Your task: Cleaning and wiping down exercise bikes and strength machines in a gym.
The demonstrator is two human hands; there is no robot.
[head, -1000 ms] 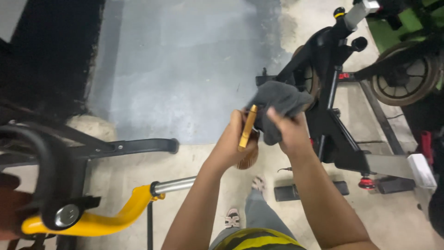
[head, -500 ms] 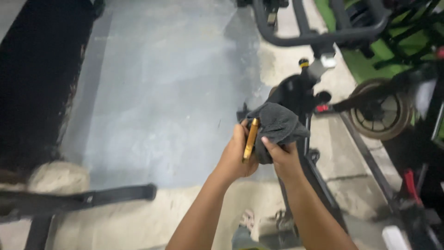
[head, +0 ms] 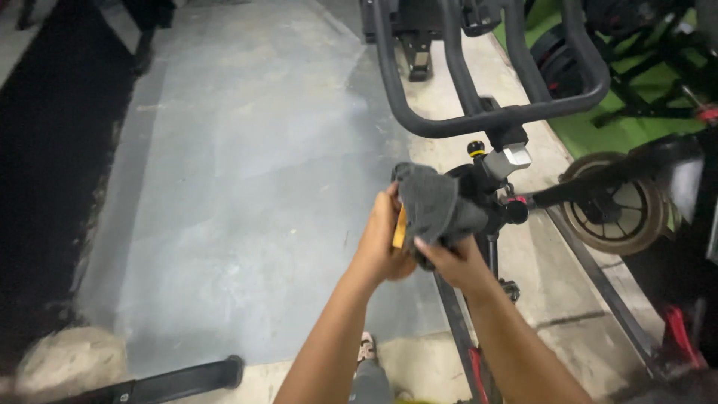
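Head view: left hand (head: pixel 385 243) grips yellow tool (head: pixel 401 228); right hand (head: pixel 452 262) grips grey cloth (head: pixel 430 206).

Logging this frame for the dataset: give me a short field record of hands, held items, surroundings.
left hand: grips a flat yellow-orange object, mostly hidden
right hand: holds a grey cloth against that object
cloth state: bunched, draped over the object's top
behind hands: black exercise bike with curved handlebar
right side: flywheel, green mat
floor: grey painted concrete
bottom left: black bar end
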